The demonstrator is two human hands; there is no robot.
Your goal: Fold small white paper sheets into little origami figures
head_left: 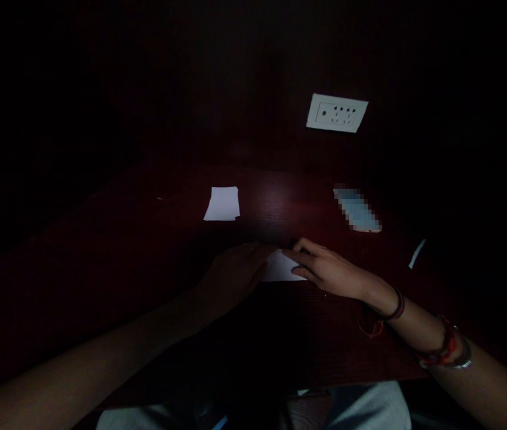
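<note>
A white sheet of paper [281, 267], low and wide in outline, lies on the dark red table between my two hands. My left hand [237, 270], dim in shadow, covers its left end with fingers reaching over the top edge and holds it there. On the other side, my right hand [325, 270] grips the right end, index finger along the upper edge and thumb lower on the paper. The paper's ends are hidden under the hands. Whether it is folded cannot be told in this light.
Beyond my hands lies a small stack of white paper [223, 203]. A phone [358, 209], blurred out, rests at the right, with a thin white strip [417, 254] nearer the right side. A socket panel [337, 113] is on the wall behind. The table [101, 251] fades into darkness.
</note>
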